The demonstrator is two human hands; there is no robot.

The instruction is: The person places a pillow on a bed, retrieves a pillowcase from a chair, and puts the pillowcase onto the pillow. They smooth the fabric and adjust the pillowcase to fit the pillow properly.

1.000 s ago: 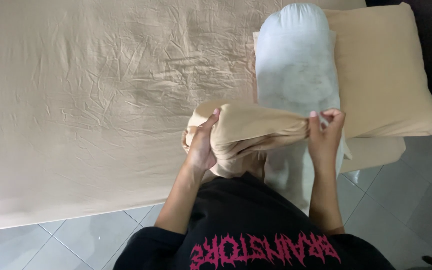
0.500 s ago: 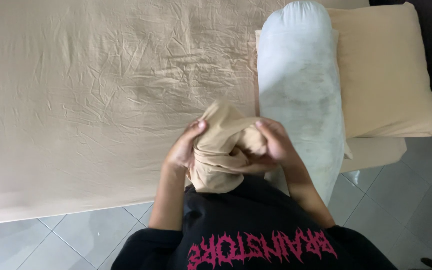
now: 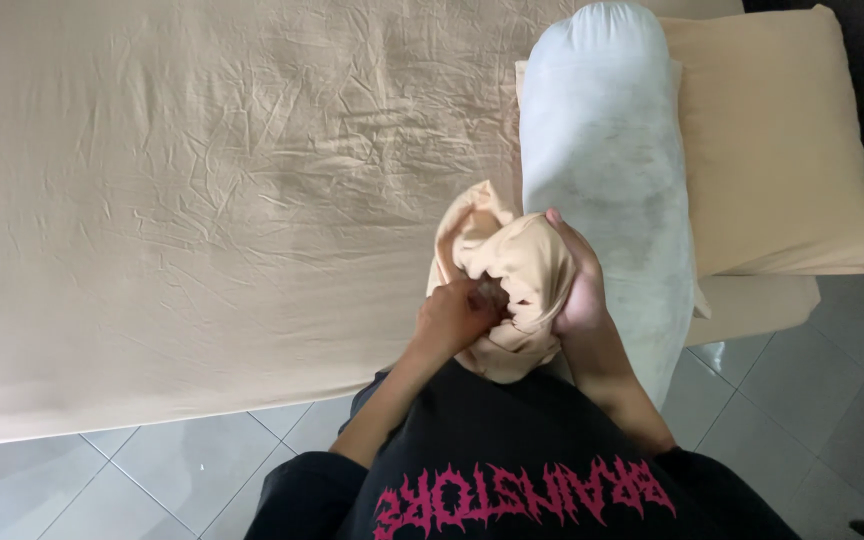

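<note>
hands meet at the lower middle of the frame over a bunched beige pillowcase [image 3: 500,285], which is gathered into a loose ball just left of the white bolster. the left hand [image 3: 455,318] is clenched into the fabric from the lower left, its fingertips buried in the folds and out of sight. the right hand [image 3: 580,280] cups the bundle from the right side, fingers curled over its top edge and grasping the cloth; its palm is turned away, so only the back of the hand and the wrist show. a dark gap in the middle of the bundle looks like the opening of the case, though the folds make that hard to confirm.

the white bolster [image 3: 607,170] lies lengthwise from the top of the frame down towards the person, its lower end hidden behind the right forearm and the black shirt [image 3: 522,450]. it rests partly on a beige pillow [image 3: 782,150] at the upper right, whose left part it covers. a creased beige bed sheet [image 3: 202,200] fills the left and centre. grey floor tiles [image 3: 152,480] show along the bottom left and lower right. the shirt's pink print is cut off by the bottom edge.
</note>
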